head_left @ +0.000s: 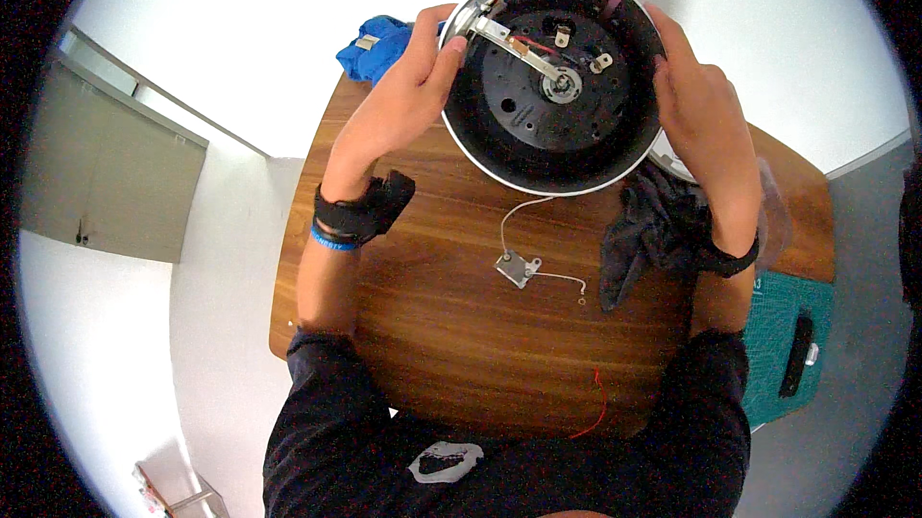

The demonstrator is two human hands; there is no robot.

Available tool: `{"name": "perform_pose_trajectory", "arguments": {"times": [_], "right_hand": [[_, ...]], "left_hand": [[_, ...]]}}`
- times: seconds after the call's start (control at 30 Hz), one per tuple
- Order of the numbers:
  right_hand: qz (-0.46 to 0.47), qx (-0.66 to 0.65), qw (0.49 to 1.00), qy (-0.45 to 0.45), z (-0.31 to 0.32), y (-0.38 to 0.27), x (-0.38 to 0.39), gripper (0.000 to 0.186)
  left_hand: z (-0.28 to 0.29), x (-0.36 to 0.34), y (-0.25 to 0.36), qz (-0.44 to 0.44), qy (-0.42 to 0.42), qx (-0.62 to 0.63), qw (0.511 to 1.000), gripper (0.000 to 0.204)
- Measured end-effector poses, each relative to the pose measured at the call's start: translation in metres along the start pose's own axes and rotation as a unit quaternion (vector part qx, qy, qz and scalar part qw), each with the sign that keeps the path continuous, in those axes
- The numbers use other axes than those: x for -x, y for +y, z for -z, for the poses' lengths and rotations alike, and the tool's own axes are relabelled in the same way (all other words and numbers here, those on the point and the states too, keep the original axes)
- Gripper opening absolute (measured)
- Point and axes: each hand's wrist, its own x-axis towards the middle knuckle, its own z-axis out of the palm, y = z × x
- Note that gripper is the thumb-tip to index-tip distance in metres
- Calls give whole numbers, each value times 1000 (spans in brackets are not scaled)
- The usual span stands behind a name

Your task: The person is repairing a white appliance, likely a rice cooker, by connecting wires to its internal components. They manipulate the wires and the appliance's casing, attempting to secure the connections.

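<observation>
A round black-walled appliance housing (567,158) with a white rim, looking like a rice cooker's body, is tilted so that its hollow inside faces me. Inside it a metal lever arm (514,45) runs from the upper left wall to a round hub at the middle. Two metal terminals (582,49) and a red wire show beside the arm. My left hand (413,86) grips the housing's left side, thumb over the rim. On the right side my right hand (701,100) is wrapped round the edge, its fingers partly hidden.
Below the housing lies a small metal plate part (517,269) with white wires. A dark cloth (653,225) is under my right forearm. Blue cloth (375,49) lies at the far left, a red wire (603,403) near me. A green cutting mat (768,355) holds a black tool (797,357).
</observation>
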Motion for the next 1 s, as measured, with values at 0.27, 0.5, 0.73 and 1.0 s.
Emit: {"name": "perform_pose_trajectory", "arguments": {"times": [0.27,0.5,0.73,1.0], "right_hand": [[-27,93,995,12,12,-40,10,66],[26,131,988,72,1,-52,12,74],[52,64,993,82,-15,-60,10,72],[45,0,996,83,-28,-58,5,65]], "left_hand": [[-7,-8,-35,-35,-9,51,998,40],[-4,-7,-45,19,-38,56,998,52],[-2,-8,-57,190,-95,58,975,45],[12,-6,-92,91,-134,-71,984,36]]}}
